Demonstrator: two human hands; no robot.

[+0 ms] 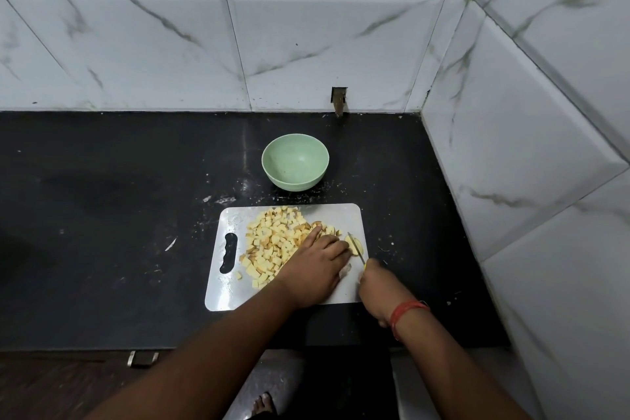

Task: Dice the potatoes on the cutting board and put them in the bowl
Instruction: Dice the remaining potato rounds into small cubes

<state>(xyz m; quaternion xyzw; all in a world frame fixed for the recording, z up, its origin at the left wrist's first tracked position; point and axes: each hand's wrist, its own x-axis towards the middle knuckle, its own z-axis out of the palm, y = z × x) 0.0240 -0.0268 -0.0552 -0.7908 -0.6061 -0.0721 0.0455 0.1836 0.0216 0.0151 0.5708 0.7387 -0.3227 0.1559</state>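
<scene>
**A:** Where were the potatoes when you looked?

**B:** On the board (341, 215), nearly all of them. I saw a broad pile of dice (272, 239) across its middle, a few strays near the handle slot. One uncut piece (356, 245) lay at the right edge. The bowl (295, 160) stood just behind the board on the counter (102, 215), and it was empty.

**A:** And the hands?

**B:** My left hand (315, 269) lay palm down, fingers spread, its tips pressing that last piece; it clamped nothing. My right hand (378, 286) was closed round the handle of the knife (356, 248), the blade laid across the piece.

**A:** How did you reckon the stuff would handle?

**B:** Firm, I judged, and wet on the cut faces, so apt to slide under the blade. The last piece looked small, so I would have pinned it from above with curled fingertips, well back from the edge. The dice looked light and loose; pinching them singly seemed hopeless. I thought it better to scoop them in cupped hands, or lift the board by its slot and sweep them off.

**A:** Any risk?

**B:** Cubes tumbling over the edge onto the counter.
</scene>
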